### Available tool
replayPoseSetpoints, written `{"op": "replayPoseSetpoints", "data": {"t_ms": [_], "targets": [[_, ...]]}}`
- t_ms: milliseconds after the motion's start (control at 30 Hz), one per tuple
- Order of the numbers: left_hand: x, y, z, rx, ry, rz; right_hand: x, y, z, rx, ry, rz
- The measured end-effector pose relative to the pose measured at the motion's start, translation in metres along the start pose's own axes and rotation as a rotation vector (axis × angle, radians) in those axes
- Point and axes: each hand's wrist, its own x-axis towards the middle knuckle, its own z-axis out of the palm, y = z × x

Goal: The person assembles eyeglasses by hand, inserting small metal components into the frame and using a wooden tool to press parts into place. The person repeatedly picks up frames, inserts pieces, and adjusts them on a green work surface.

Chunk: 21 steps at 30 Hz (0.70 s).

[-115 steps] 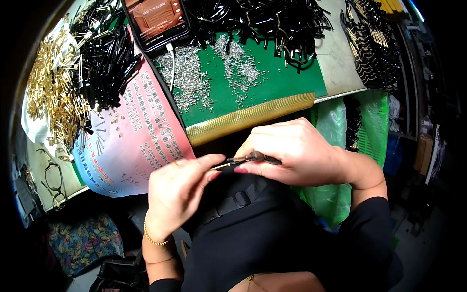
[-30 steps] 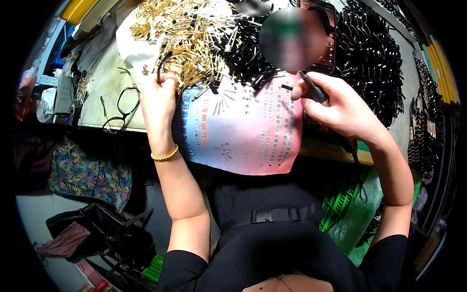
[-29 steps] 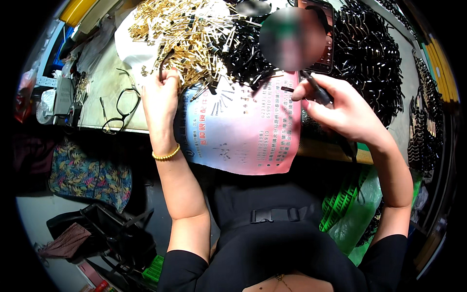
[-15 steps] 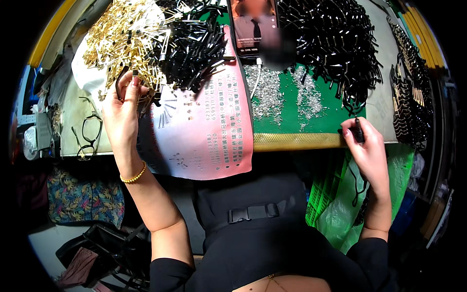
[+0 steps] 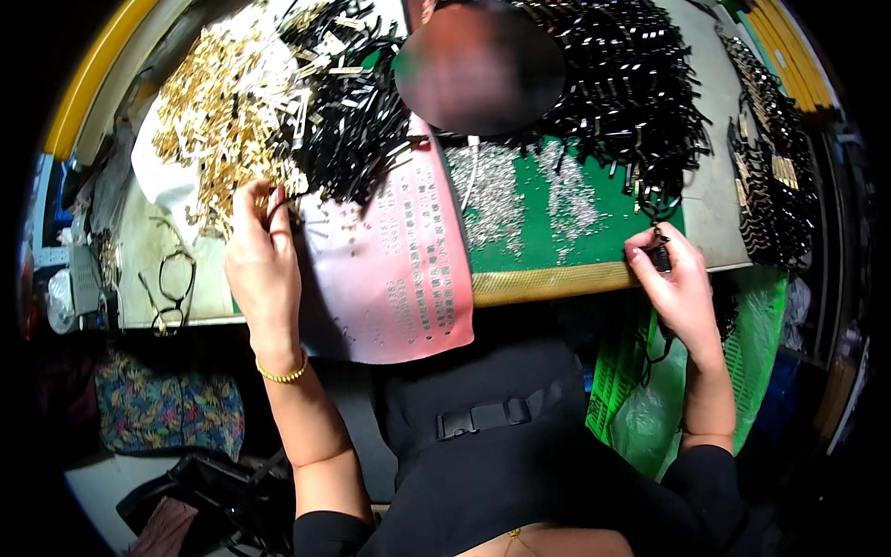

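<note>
One short, slim black handle (image 5: 662, 258) sits between the thumb and fingers of the right hand (image 5: 684, 283), closed around it in a pinch. The handle stands roughly upright in that grip, its upper end at the fingertips and a thin dark loop dangling below the palm. This hand overlaps the table's front edge, just below the hanging ends of a heap of glossy black curved strips (image 5: 617, 93). To its left, green surface shows between the fingers and two patches of tiny silver metal pins (image 5: 571, 200).

Well apart from it, the left hand (image 5: 264, 269) reaches over the table edge, fingertips nearly together at the lower fringe of a pile of slender gold metal pieces (image 5: 213, 111). A thin dark strip (image 5: 284, 201) lies against the thumb tip; whether it is pinched cannot be told.

Between the hands, a pink and blue printed sheet (image 5: 399, 325) droops over the front edge, and a green mat (image 5: 524, 246) ends at a gold mesh-patterned band (image 5: 557, 283). Black strips with gold parts (image 5: 348, 116) crowd the sheet's upper end. Left of the left hand rests a dark-rimmed glasses frame (image 5: 176, 280); below the right hand, a bright green plastic basket (image 5: 756, 348) stands under the edge.
</note>
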Motion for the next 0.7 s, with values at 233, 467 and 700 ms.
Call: {"op": "replayPoseSetpoints", "data": {"t_ms": [233,467,700], "targets": [[-0.006,0.010,0.002,-0.510,0.040,-0.075,-0.001,0.001,-0.001,0.033,0.008,-0.035],[-0.036,0.068,-0.008,-1.283,-0.219,-0.434,-0.005,-0.053,0.035,0.615,-0.332,-0.181],[-0.056,0.078,-0.001,-1.305,-0.307,-0.316,0.047,-0.113,0.107,0.539,-0.418,-0.360]]}}
